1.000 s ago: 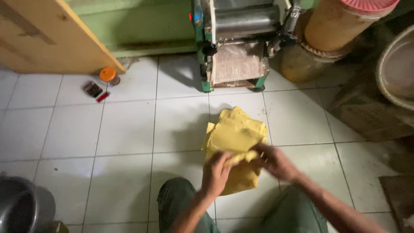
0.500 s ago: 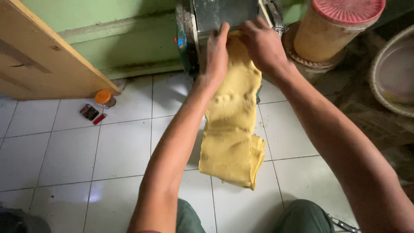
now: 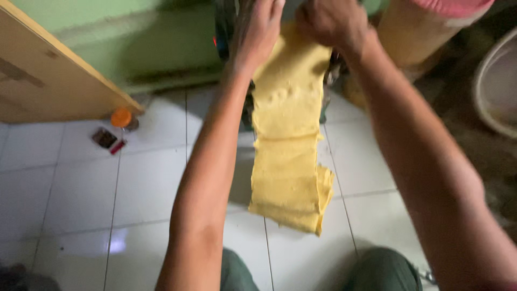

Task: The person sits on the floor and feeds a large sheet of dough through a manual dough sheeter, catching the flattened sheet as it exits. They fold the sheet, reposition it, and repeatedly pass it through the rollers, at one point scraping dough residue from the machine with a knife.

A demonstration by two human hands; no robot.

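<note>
Hands: both are raised to 12 o'clock at the top of the view, arms stretched forward from 6 o'clock.
Left hand (image 3: 257,29): the upper left edge of the yellow dough sheet (image 3: 288,145) is held with the fingers pressed flat along it; a full closure round the dough cannot be told.
Right hand (image 3: 331,21): it is curled over the upper right corner of the sheet, which is gripped from above.
Dough position: the sheet is hung from the two hands at 12 o'clock and trails down toward 6 o'clock, ending in a folded stack above the white tiled floor (image 3: 145,183).
Long axis: the strip runs 12 to 6, straight away from the person, with its free folded end nearer the knees (image 3: 377,269).
Nearer hand: both hands are set at the same upper end, the left at 11 o'clock of the sheet, the right at 1 o'clock; neither is nearer the lower end.
Machine: a dark metal frame (image 3: 226,27) is partly seen behind the hands, touching or just beside the top of the sheet; which cannot be told.
Edges: a tan drum with a pink lid (image 3: 420,27) is stood at 2 o'clock, a wooden board (image 3: 48,81) at 10 o'clock.
Open room: bare tile is seen at 8 to 9 o'clock, beyond a small orange cap (image 3: 121,117) and a dark packet (image 3: 105,138).
</note>
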